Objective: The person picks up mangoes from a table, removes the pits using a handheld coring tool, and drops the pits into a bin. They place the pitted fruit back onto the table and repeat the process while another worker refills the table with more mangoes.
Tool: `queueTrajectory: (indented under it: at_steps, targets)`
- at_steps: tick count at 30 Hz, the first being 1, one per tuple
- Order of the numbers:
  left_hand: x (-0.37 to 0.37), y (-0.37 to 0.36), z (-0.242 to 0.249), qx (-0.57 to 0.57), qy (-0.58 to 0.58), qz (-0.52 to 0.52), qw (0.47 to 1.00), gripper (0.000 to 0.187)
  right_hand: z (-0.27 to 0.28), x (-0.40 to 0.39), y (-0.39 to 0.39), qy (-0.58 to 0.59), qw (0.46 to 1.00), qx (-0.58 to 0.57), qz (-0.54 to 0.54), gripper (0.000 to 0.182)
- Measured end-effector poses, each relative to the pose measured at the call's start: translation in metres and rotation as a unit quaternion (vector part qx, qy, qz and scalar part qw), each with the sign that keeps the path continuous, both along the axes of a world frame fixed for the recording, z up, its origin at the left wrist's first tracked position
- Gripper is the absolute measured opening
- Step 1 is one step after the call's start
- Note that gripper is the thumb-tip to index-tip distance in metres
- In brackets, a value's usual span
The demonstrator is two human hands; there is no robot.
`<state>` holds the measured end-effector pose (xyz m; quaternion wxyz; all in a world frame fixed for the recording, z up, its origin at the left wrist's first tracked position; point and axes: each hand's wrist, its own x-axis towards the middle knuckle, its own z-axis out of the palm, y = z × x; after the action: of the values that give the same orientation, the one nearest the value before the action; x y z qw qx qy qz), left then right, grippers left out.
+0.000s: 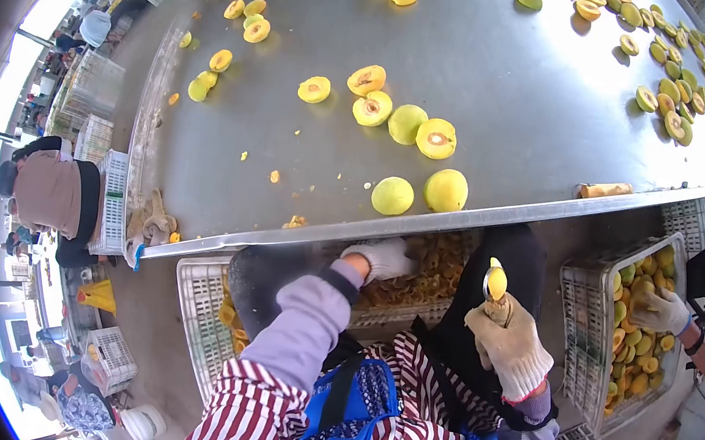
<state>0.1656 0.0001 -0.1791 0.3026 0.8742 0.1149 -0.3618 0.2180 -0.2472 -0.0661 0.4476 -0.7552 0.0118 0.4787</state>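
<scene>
R hand [516, 344], gloved: grip closed round handle of spoon-like tool [495, 283], tip up, yellow on its face, just below near edge of metal counter [281, 153]. L hand [381, 258], also gloved, over fruit scraps [428, 288] in plastic crate [397, 318] betw. wearer's legs; fingers blurred, can't tell how open its grip is or whether it holds anything. On counter, near edge: two rounded yellow-green fruits [446, 191], whole or cut-side-down n/k; behind them, halved stone fruit [437, 139], cut face up. Wooden handle [604, 191] lies at edge, to R. Far R: co-worker's gloved hand [659, 309] on fruit in second crate [579, 294].
</scene>
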Motion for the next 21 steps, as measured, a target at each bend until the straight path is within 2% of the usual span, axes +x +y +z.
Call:
queueTrajectory:
  at_steps: [1, 2, 3, 5, 6, 11, 13, 14, 15, 17, 21]
  targets:
    - [0.009, -0.004, 0.002, 0.029, 0.047, 0.037, 0.998, 0.047, -0.001, 0.002, 0.000, 0.016, 1.000, -0.005, 0.004, 0.023]
    - [0.001, -0.003, -0.059, 0.081, -0.091, -0.042, 0.992, 0.053, -0.002, 0.004, 0.001, 0.008, 0.999, -0.018, 0.031, 0.025]
    - [-0.008, -0.002, -0.084, 0.033, -0.102, 0.010, 0.994, 0.056, -0.001, 0.006, 0.002, 0.013, 0.998, -0.023, 0.048, 0.026]
    - [-0.009, -0.007, -0.105, 0.012, -0.092, 0.046, 0.995, 0.056, 0.000, 0.013, 0.005, 0.036, 0.996, -0.044, 0.069, 0.026]
    - [-0.009, -0.010, -0.110, 0.016, -0.084, 0.051, 0.995, 0.056, 0.001, 0.022, 0.006, 0.077, 0.992, -0.060, 0.080, 0.028]
    - [-0.013, -0.020, -0.117, 0.014, -0.061, 0.056, 0.996, 0.057, -0.019, 0.034, -0.006, 0.106, 0.986, -0.069, 0.112, 0.034]
    - [-0.013, -0.022, -0.119, 0.010, -0.058, 0.053, 0.997, 0.057, -0.004, 0.047, 0.009, 0.128, 0.982, -0.054, 0.125, 0.036]
    - [-0.013, -0.021, -0.119, 0.006, -0.058, 0.050, 0.997, 0.057, -0.004, 0.046, 0.012, 0.097, 0.985, -0.029, 0.142, 0.038]
    - [-0.010, -0.020, -0.121, -0.001, -0.056, 0.046, 0.997, 0.057, 0.004, 0.048, 0.024, 0.049, 0.992, -0.005, 0.117, 0.025]
    - [-0.004, -0.019, -0.124, -0.008, -0.051, 0.042, 0.998, 0.057, 0.003, 0.051, 0.026, 0.078, 0.981, -0.049, 0.170, 0.032]
    - [0.004, -0.016, -0.131, -0.016, -0.040, 0.027, 0.999, 0.057, 0.009, 0.056, 0.031, 0.102, 0.974, -0.045, 0.197, 0.042]
